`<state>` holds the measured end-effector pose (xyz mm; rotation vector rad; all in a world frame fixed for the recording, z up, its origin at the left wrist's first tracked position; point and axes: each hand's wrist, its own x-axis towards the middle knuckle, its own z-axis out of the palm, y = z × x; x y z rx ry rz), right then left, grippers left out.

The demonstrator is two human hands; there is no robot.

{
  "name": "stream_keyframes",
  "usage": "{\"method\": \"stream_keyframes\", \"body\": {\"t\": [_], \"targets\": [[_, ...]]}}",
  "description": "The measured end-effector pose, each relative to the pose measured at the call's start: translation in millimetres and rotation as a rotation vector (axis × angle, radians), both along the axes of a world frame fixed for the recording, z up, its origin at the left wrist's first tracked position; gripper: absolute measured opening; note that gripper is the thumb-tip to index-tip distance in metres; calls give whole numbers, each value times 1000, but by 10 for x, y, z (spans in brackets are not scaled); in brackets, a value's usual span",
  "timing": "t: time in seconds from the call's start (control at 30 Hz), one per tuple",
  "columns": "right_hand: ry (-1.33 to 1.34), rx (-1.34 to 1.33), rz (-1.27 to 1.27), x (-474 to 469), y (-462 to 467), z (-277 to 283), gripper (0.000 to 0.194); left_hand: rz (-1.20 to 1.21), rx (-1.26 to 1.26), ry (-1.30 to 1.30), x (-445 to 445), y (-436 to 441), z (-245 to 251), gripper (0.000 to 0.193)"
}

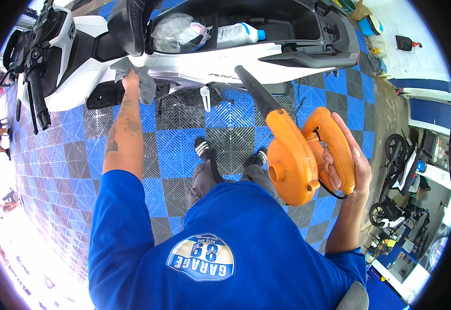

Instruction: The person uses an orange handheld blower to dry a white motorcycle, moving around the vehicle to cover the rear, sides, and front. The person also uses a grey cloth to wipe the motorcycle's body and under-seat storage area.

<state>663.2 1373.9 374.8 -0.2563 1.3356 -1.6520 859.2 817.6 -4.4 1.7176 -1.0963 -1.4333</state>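
My right hand (351,162) grips the handle of an orange electric blower (293,162), whose black nozzle (258,91) points at the side panel of a white scooter (194,66). My left hand (131,82) holds a grey cloth (145,83) against the scooter's body, below the raised seat (126,29). In the scooter's uncovered storage compartment (279,33) lie a clear plastic bag (173,31) with things in it and a white bottle with a blue cap (239,34).
The scooter's handlebar grip (37,91) juts out at the left. Its side stand (205,97) reaches towards the blue and grey tiled floor (183,153). Other motorcycles (396,209) stand at the far right, near a person. A blue and white container (370,26) is by the wall.
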Motion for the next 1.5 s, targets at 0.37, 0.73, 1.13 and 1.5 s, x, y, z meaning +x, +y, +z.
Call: {"method": "stream_keyframes", "body": {"t": [0.37,0.73,1.13,1.5], "targets": [[-67,69,41,285,-868,-451,70,-32,-1,169,-230,-299,241,43],[-148,38,120,441,-1417,-722,72,-46,9,77,-252,-265,203,43],[-39,16,-40,344,-823,-168,82,-53,67,101,-477,18,-172,39],[9,193,-9,297,-488,-122,98,-461,-296,86,-511,248,-372,36]]}}
